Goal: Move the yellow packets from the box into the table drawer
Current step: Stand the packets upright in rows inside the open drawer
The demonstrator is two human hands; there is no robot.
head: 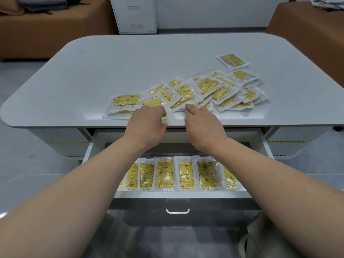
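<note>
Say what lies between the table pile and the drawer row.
The left hand, the right hand and the table edge, in the head view.

Both arms stretched forward, palms down at the table's (111, 71) near edge. Left hand (149, 122) fingers curled, grip unclear; right hand (203, 125) fingers straight.

Ahead of me, a white drawer cabinet (136, 15) stands against a pale wall (204, 12). A brown sofa (46, 34) sits far left and a brown seat (307, 38) far right, on a glossy grey floor (16, 86).
</note>
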